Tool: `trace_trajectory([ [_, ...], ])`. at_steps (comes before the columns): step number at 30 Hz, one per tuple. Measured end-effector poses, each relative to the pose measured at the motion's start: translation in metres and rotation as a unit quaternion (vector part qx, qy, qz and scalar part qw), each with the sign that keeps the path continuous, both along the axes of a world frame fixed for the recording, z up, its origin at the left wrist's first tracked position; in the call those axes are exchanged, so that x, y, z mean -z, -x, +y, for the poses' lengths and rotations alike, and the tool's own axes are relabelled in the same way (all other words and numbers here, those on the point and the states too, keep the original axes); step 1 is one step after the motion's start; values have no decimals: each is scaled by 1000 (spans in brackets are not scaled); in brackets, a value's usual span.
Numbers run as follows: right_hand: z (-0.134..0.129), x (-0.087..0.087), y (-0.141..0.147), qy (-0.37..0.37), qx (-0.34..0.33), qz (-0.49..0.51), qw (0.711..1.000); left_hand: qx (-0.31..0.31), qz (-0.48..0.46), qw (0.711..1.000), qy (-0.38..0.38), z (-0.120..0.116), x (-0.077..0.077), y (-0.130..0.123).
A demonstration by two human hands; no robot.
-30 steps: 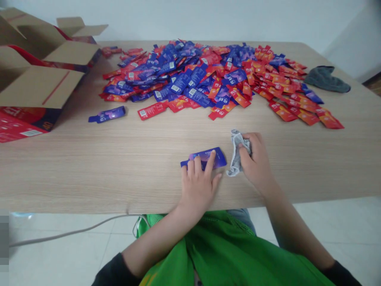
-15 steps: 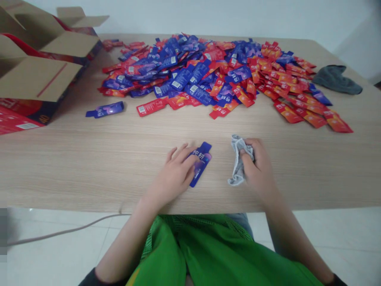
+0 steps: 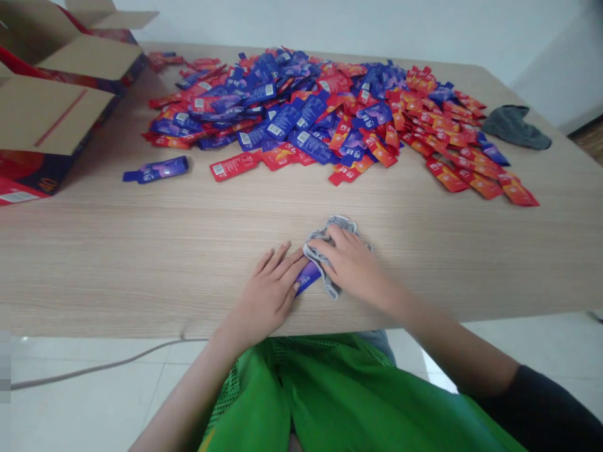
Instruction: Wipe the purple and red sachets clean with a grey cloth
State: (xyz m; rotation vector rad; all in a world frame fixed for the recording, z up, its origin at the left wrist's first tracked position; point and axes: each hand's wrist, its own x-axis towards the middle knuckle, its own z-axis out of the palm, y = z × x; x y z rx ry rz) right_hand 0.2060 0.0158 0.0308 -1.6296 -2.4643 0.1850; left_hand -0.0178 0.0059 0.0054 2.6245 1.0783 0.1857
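The left hand (image 3: 271,292) is laid palm down, fingers slightly spread, on one blue packet (image 3: 308,276); by the right hand (image 3: 351,260), one grey cloth (image 3: 333,285) is gripped in bent fingers and pressed over the packet's far end. The packet is laid flat near the bench's (image 3: 141,251) front edge, its long axis slanted from near left to far right. Beyond, one loose packet (image 3: 160,170), one uncountable pile of packets (image 3: 282,119), one dark cloth (image 3: 516,127) and two open boxes (image 3: 70,113) are seen.

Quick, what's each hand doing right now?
Left hand: open, fingers flat, holding down a blue-purple sachet.
Right hand: closed on a bunched grey cloth, held against that sachet.
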Motion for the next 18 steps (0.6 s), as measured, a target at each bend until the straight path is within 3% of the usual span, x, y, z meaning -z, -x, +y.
trace_trajectory([
  [3, -2, 2, -16, 24, 51, -26, 998, -17, 2, 1000, -3, -4, -3, -1],
  [7, 1, -7, -38, 48, 95, -7, 994, -78, 27, 996, -17, -9, -3, -1],
  [13, -12, -5, -7, 19, 12, 32, 999, -74, -5, 997, -27, -8, 2, 1],
  [18, -10, -7, -13, 84, 78, -9, 993, -94, -20, 995, -37, -8, 4, -2],
])
